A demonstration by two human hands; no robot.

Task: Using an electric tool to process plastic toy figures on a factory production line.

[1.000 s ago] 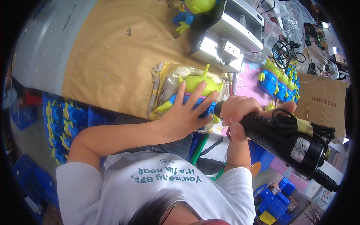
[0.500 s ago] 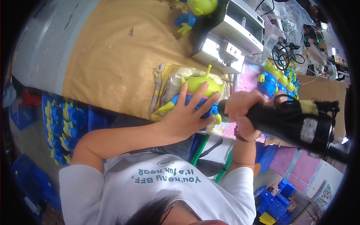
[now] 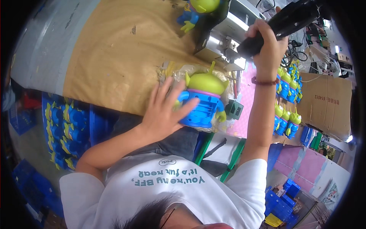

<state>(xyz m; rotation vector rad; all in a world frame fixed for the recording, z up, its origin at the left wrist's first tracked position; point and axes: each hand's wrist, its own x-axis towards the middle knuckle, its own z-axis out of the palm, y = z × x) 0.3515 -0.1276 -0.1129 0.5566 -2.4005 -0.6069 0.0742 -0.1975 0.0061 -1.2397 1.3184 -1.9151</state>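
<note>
A green-headed toy alien figure (image 3: pixel 207 83) with a blue body lies on a plastic-covered pad (image 3: pixel 165 70). Its back faces up, showing an uncovered battery compartment. My left hand (image 3: pixel 162 110) is spread beside the figure's left side, fingers apart, the thumb over the edge of the body; whether it touches is hard to tell. Up at the right, my right hand (image 3: pixel 268 47) grips a black electric screwdriver (image 3: pixel 291 23), well away from the figure. Close to the figure's right arm sits a small dark green block (image 3: pixel 234 110).
A white-and-grey device (image 3: pixel 232 26) stands at the back, another alien figure (image 3: pixel 198 8) beside it. More figures (image 3: pixel 291 86) line the right side near a cardboard box (image 3: pixel 324 103). At the lower left, a blue crate holds several figures (image 3: pixel 72 122). Black cables (image 3: pixel 295 53) hang behind.
My right hand has raised the screwdriver away from the figure, up and to the right. My left hand has slid left off the figure's back, uncovering the battery compartment.
</note>
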